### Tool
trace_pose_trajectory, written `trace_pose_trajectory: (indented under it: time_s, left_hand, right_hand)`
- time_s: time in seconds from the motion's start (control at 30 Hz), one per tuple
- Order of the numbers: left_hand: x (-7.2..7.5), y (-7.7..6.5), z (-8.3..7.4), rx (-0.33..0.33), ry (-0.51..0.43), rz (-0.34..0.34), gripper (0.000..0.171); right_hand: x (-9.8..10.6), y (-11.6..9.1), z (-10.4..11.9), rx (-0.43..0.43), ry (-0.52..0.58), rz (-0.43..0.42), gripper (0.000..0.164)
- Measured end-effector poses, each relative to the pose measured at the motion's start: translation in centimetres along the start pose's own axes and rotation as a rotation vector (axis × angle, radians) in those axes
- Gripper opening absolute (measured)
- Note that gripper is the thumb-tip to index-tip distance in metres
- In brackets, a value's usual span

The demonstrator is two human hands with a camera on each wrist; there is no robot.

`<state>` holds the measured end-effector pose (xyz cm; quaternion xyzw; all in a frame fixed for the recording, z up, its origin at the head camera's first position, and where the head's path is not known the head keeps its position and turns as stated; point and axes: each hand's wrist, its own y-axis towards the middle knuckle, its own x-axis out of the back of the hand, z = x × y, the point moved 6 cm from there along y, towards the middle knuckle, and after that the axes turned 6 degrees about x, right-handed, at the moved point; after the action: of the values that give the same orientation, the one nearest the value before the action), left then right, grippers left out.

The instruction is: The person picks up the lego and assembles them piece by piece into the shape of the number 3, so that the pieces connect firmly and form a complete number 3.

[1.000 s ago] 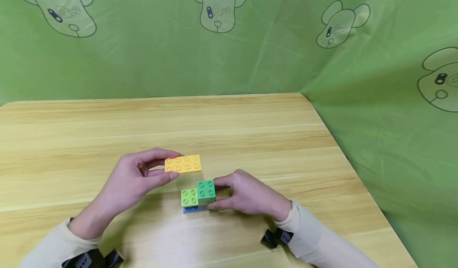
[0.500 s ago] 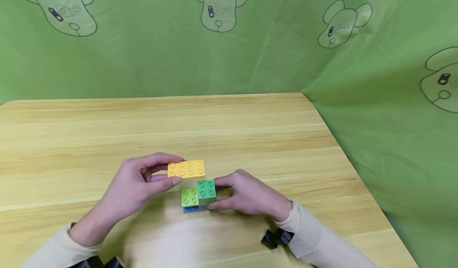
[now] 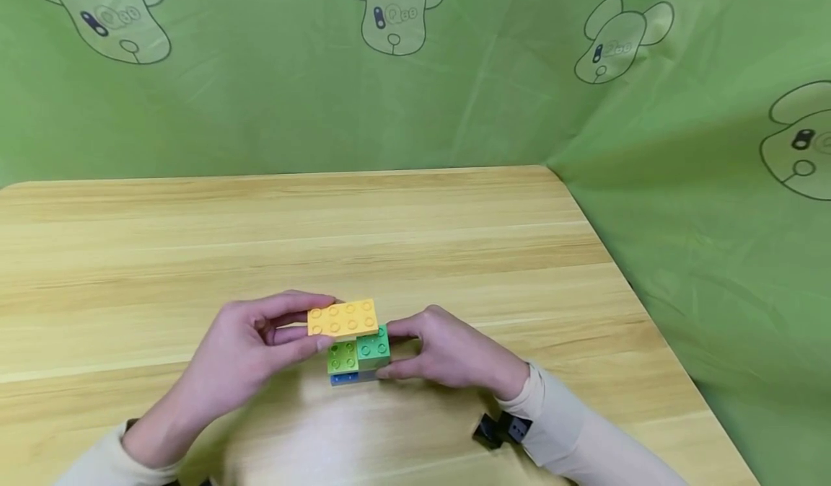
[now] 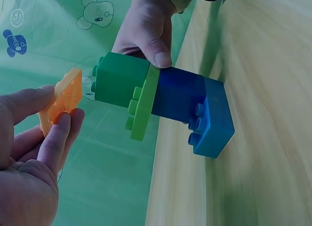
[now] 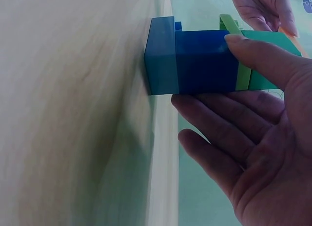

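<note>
My left hand point(image 3: 249, 349) pinches a thin yellow brick point(image 3: 342, 318), studs up, between thumb and fingers. It overlaps the back of a brick stack in the head view; the left wrist view shows a gap between it and the green brick point(image 4: 122, 79) on top. Below the green brick come a thin lime brick point(image 4: 145, 106), a dark blue brick point(image 4: 178, 94) and a lighter blue brick point(image 4: 217, 123) on the table. My right hand point(image 3: 448, 349) grips the stack from the right, its thumb near the lime and dark blue bricks. Studs show on the lime brick's uncovered left half.
The wooden table point(image 3: 454, 241) carries the stack near its front. A green curtain point(image 3: 493, 75) with mouse-head outlines hangs behind and along the right side. A black wrist device point(image 3: 503, 430) sits at the right sleeve point(image 3: 578, 428).
My left hand has moved the yellow brick right and toward me, from behind the stack to partly over it in the head view. The right hand and stack have stayed put.
</note>
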<state>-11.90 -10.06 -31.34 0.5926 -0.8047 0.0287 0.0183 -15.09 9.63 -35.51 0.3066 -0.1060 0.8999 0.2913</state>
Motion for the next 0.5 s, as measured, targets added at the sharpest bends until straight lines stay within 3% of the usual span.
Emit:
trace_pose_trajectory:
  time_s: [0.5]
  left_hand:
    - [-0.86, -0.30, 0.16, -0.082, -0.014, 0.025, 0.035]
  right_hand:
    - [-0.01, -0.10, -0.12, -0.007, -0.001, 0.001, 0.036]
